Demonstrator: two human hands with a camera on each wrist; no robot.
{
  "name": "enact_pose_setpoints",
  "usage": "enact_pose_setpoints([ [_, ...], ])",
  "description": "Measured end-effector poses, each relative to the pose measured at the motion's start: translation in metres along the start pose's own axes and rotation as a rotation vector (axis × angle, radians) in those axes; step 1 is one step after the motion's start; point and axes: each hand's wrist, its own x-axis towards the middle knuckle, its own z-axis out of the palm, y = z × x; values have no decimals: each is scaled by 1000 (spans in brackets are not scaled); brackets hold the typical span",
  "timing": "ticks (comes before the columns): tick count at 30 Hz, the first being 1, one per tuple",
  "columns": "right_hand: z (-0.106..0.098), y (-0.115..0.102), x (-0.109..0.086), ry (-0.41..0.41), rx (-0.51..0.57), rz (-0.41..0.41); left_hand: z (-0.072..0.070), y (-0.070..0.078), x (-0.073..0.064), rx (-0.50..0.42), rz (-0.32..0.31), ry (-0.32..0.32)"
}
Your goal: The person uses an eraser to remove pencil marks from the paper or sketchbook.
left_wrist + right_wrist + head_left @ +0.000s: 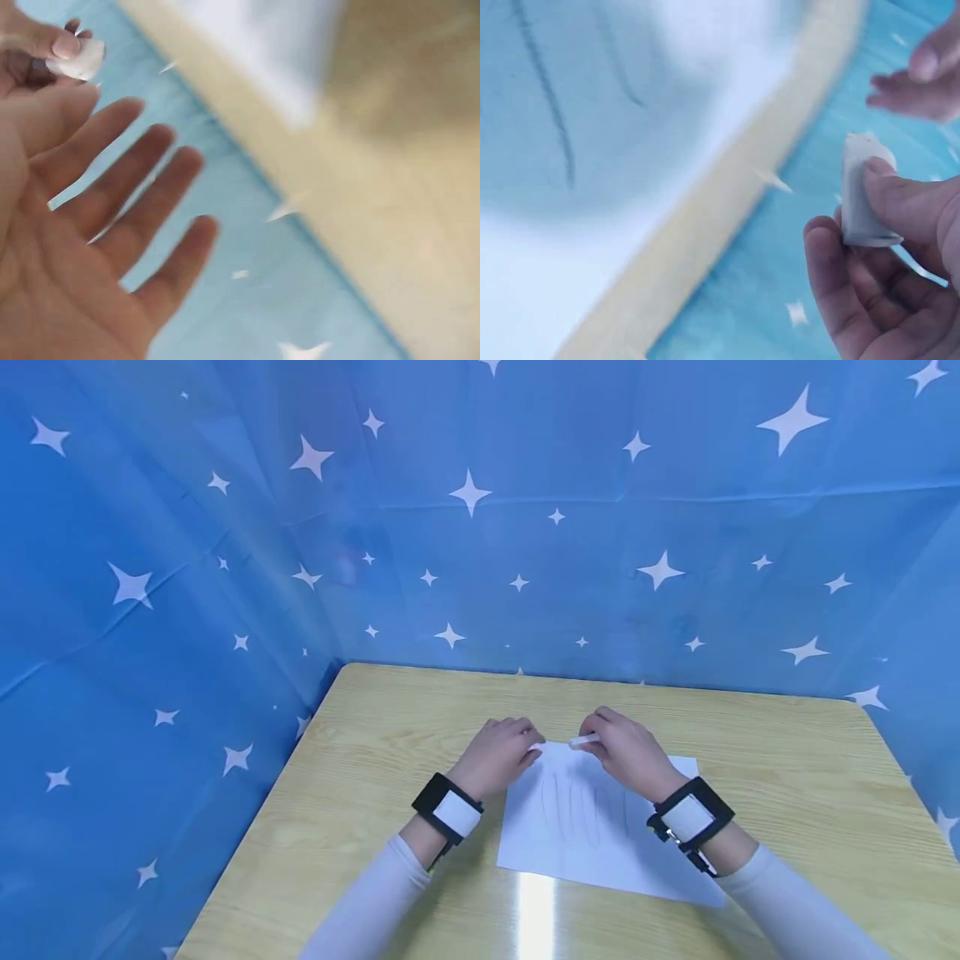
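Note:
My right hand [628,753] pinches a small white eraser [859,202] between thumb and fingers, over the top edge of a white sheet of paper [600,864]. One end of the eraser looks worn and uneven in the right wrist view. My left hand [497,757] is at the sheet's upper left corner, opposite the right hand. In the left wrist view its fingers [161,202] are spread and loosely bent, with nothing in the palm. Several thin, dark curved lines [547,97] run down the sheet.
The paper lies on a light wooden table [360,827], which has a bright glare patch near the front. A blue curtain with white stars [480,568] hangs behind the table and along its left side. Both wrists wear black straps [448,810].

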Motion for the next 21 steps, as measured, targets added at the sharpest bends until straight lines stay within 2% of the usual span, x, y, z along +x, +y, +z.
enact_pose_setpoints([
  [2, 15, -3, 3, -51, -79, -35, 15, -4, -16, 18, -13, -97],
  [4, 28, -8, 7, -101, -127, -67, 27, -6, -28, 26, -7, -167],
  [7, 43, -18, 14, -145, -171, -109, 39, -5, -39, 47, -8, -224],
  [10, 53, -24, 20, -169, -202, -141, 46, -4, -44, 108, -9, -251],
  [13, 57, -23, 22, -182, -244, -161, 49, -1, -44, 173, 8, -251],
  [17, 55, -15, 19, -176, -291, -194, 50, 2, -46, 246, 10, -235],
  [21, 50, -12, 13, -179, -322, -181, 53, 0, -49, 290, -7, -233],
])
